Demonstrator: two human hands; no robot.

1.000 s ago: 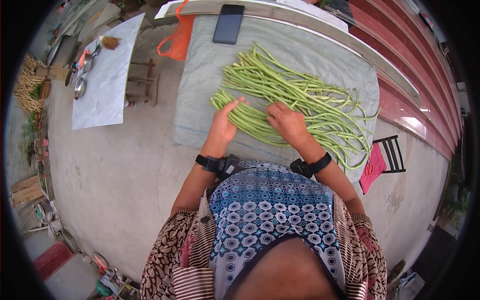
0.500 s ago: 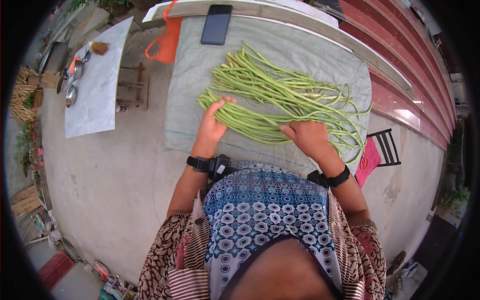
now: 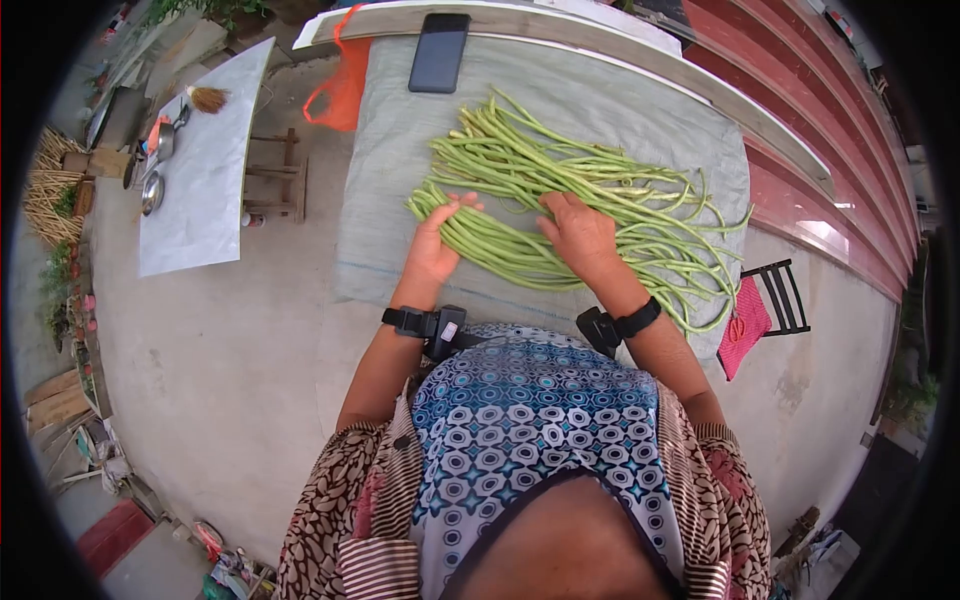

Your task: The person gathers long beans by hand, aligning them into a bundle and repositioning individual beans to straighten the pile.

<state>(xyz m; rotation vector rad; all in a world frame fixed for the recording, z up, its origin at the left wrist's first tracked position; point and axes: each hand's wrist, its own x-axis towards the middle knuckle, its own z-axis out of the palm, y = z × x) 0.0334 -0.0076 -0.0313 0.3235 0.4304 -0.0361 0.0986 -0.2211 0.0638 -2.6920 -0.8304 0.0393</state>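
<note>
A bundle of green long beans [image 3: 500, 250] lies across the cloth-covered table, its even ends bunched at the left. My left hand [image 3: 436, 240] is wrapped round that bundle near these ends, with the thumb on top. Over the middle of the bundle is my right hand [image 3: 583, 236], fingers curled down onto the beans at its upper edge; the fingertips are partly hidden. Just beyond lies a second, looser pile of long beans [image 3: 520, 150], whose thin tips mingle with the bundle's at the right.
A phone [image 3: 439, 55] lies at the table's far edge beside an orange plastic bag [image 3: 338, 85]. At the left, a second table [image 3: 205, 180] bears a small brush [image 3: 208, 98] and metal bowls [image 3: 152, 193]. A pink cloth [image 3: 743, 330] hangs by a black rack [image 3: 778, 297] at the right.
My right hand has moved left and slightly away from me along the bundle, closer to my left hand. The left hand keeps its hold near the bean ends.
</note>
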